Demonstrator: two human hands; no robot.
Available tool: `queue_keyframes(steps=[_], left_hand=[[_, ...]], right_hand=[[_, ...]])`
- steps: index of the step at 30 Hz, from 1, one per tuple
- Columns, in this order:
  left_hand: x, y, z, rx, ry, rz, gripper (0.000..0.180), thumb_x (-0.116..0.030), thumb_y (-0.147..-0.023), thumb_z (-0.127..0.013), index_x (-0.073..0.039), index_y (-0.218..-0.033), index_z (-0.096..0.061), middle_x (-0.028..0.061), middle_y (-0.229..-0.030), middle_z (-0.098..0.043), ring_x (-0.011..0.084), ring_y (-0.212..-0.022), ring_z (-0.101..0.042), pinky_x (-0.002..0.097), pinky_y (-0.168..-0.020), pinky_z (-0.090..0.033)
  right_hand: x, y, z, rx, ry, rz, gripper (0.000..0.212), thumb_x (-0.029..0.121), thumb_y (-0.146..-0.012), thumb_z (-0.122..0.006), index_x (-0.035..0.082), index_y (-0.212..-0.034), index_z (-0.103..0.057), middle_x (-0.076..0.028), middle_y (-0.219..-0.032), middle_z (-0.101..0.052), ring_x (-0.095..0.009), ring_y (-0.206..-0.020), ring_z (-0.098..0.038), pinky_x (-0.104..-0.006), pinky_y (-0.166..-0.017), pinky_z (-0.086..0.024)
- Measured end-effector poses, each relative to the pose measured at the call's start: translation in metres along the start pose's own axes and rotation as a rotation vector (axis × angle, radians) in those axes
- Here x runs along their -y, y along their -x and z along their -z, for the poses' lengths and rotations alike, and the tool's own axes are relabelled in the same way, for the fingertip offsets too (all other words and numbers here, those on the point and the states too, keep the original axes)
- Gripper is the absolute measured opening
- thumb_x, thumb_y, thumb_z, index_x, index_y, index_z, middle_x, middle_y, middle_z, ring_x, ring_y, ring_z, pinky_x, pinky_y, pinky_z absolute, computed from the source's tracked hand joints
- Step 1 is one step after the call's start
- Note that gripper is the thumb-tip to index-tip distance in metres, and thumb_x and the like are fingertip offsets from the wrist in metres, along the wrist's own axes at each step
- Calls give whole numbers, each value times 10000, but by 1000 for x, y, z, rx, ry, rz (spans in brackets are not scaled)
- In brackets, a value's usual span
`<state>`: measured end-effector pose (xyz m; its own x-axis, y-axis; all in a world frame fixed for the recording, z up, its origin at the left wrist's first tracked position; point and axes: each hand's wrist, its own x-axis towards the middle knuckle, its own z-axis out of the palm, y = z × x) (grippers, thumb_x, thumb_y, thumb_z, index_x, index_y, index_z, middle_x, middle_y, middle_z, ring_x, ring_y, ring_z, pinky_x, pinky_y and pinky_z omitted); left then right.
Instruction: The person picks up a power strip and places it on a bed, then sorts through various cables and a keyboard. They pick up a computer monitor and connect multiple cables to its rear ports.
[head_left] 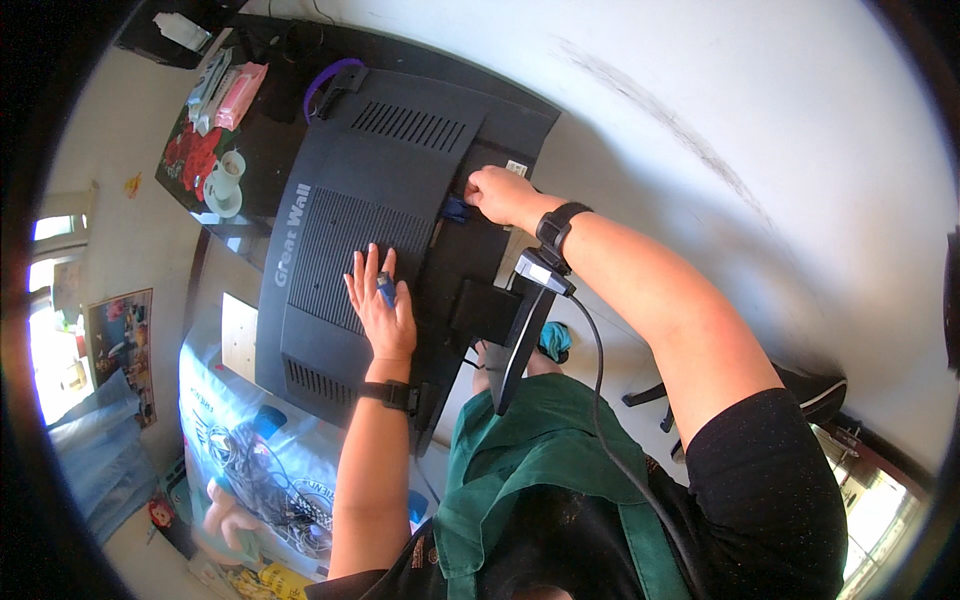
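A large black monitor (350, 240) lies in front of me with its vented back facing up. My left hand (385, 315) is spread on that back, a small blue piece (387, 289) tucked between thumb and forefinger. Over the recessed strip by the monitor's stand, the fingers of my right hand (495, 195) are pinched together. A blue connector (456, 209) sits in the recess just beside those fingertips. Whatever they grip is hidden. The stand (520, 340) sticks out toward my lap.
A black cable (600, 370) with a white-grey box end (543, 270) hangs by my right wrist. On the dark table (270, 100) are a cup (230, 165) and a pink packet (241, 95). Bundled cables (270, 490) lie at lower left. A white wall (700, 100) stands to the right.
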<state>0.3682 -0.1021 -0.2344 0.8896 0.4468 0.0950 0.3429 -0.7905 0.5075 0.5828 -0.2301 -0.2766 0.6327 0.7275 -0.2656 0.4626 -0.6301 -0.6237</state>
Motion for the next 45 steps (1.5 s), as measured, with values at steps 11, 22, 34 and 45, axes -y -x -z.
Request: queue_keyframes(steps=[11,22,34,45], left_hand=[[0,1,0,-10,-13,-6,409,-222,-810,-368,-100,-1176,-502,86,-1338,-340,263,-1290,-196,427,-1062,-59],[4,1,-2,-9,-61,-31,442,-322,-873,-292,-102,-1208,-477,67,-1345,-330,254,-1283,-207,417,-1058,-72],[-47,0,0,-83,385,201,314,-21,-767,-505,-49,-1079,-521,115,-991,-470,235,-909,-496,345,-821,-419],[-68,-43,-22,292,1375,956,277,-290,-807,-564,-91,-985,-493,20,-680,-430,97,-524,-412,212,-434,-333]], right_hand=[[9,1,11,125,-12,-52,223,240,-747,-597,50,-862,-623,-150,-860,-614,-304,-840,-578,-389,-707,-455],[6,8,1,-58,-70,-85,221,235,-733,-607,57,-864,-624,-141,-860,-617,-298,-839,-580,-395,-728,-451],[2,5,-4,29,18,-183,197,205,-729,-590,31,-814,-626,-172,-857,-611,-318,-845,-580,-398,-726,-459],[5,14,4,-22,-134,-121,208,198,-723,-619,43,-858,-585,-133,-794,-610,-280,-786,-581,-363,-677,-448]])
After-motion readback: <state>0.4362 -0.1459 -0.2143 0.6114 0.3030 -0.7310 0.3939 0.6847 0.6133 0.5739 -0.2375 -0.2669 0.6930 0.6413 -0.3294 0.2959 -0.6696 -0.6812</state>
